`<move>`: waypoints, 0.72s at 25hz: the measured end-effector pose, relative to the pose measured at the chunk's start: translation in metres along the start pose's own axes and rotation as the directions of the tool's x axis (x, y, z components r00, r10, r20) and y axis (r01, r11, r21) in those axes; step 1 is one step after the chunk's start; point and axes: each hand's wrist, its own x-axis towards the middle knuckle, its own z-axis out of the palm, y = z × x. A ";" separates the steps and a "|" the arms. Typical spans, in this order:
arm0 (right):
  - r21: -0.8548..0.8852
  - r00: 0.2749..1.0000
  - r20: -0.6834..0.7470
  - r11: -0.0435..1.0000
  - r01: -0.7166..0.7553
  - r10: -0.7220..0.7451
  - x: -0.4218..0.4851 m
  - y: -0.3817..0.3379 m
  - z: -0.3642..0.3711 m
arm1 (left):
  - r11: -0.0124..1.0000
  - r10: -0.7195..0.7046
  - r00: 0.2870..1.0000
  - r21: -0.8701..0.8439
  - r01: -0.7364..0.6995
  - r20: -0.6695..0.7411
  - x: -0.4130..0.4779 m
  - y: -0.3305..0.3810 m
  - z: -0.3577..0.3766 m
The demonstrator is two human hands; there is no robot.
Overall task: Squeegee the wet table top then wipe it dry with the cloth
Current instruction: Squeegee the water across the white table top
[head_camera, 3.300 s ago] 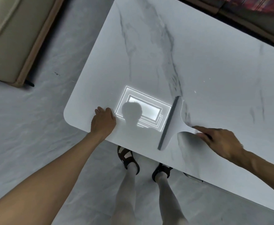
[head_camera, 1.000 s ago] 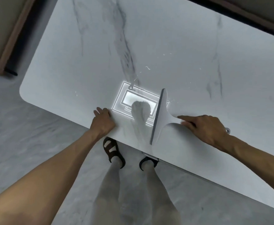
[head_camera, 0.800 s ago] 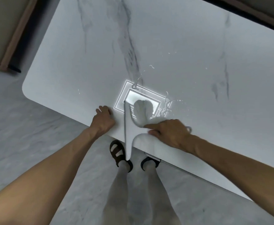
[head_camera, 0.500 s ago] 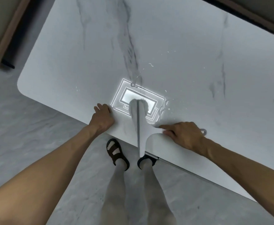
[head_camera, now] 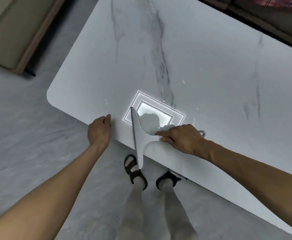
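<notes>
Right now the index finger (head_camera: pixel 160 133) of the right hand (head_camera: pixel 181 137) lies straight along the neck of the white squeegee (head_camera: pixel 139 135), pointing toward its blade, while the other fingers are curled round the handle, whose hanging loop (head_camera: pixel 202 133) pokes out behind the hand. The squeegee's blade stands on edge across the near rim of the table (head_camera: pixel 211 58), its far end on the marble top and its near end hanging past the rim over the floor (head_camera: pixel 20 135). Just beside the blade a bright rectangular light reflection (head_camera: pixel 166 116) shines on the top. The left hand (head_camera: pixel 99 130) rests at the same rim, well apart from the blade, fingers close together with their tips on the top. A few water droplets (head_camera: pixel 183 81) lie farther out on the marble. Below the rim stand two feet in dark sandals (head_camera: pixel 135 172).
</notes>
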 end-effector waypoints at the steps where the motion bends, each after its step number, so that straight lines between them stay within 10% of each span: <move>1: -0.001 0.999 0.015 0.999 0.035 -0.035 0.035 -0.023 -0.004 | 1.000 -0.021 0.999 -0.008 0.021 -0.024 0.011 -0.008 -0.011; 9: 0.023 0.998 -0.045 0.999 0.033 -0.032 0.173 -0.089 -0.022 | 0.996 -0.090 0.996 0.004 0.090 0.012 0.065 -0.035 -0.033; 18: 0.165 0.920 -0.141 0.925 -0.341 0.365 0.010 0.092 -0.028 | 0.969 0.239 0.927 -0.013 -0.246 0.290 0.017 0.051 0.042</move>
